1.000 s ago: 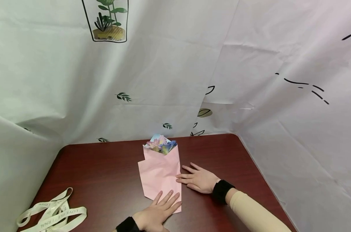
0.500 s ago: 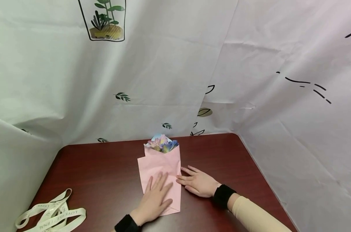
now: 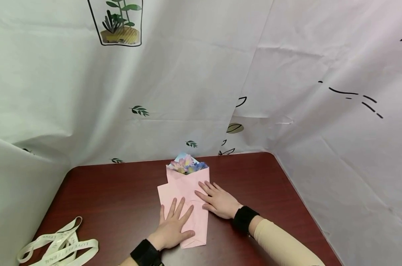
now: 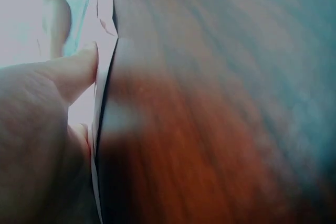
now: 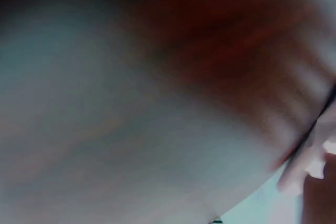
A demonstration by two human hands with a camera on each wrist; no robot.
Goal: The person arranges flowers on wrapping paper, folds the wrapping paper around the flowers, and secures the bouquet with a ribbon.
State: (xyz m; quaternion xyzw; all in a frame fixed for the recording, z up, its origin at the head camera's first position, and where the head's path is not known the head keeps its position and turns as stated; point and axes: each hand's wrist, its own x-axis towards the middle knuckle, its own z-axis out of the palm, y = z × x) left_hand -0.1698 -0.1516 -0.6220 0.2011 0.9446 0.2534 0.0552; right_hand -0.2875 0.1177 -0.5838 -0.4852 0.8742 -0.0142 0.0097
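Observation:
A flower bouquet (image 3: 189, 165) in pink, blue and yellow pokes out of the top of folded pink wrapping paper (image 3: 196, 225) that lies on the table. My left hand (image 3: 171, 227) rests spread on the lower left part of the paper, thumb toward its bottom fold. In the left wrist view the thumb (image 4: 79, 72) lies along the paper's thin edge. My right hand (image 3: 220, 201) lies across the paper's right edge, its fingertips on the pink surface. The right wrist view is mostly blurred.
A loose heap of white printed ribbon (image 3: 62, 244) lies at the front left of the dark red-brown table (image 3: 114, 199). White printed cloth (image 3: 187, 74) hangs behind the table and along both sides.
My left hand has moved up from the paper's bottom corner and spread its fingers on the lower left. The right hand has shifted left and up, from the paper's edge onto it.

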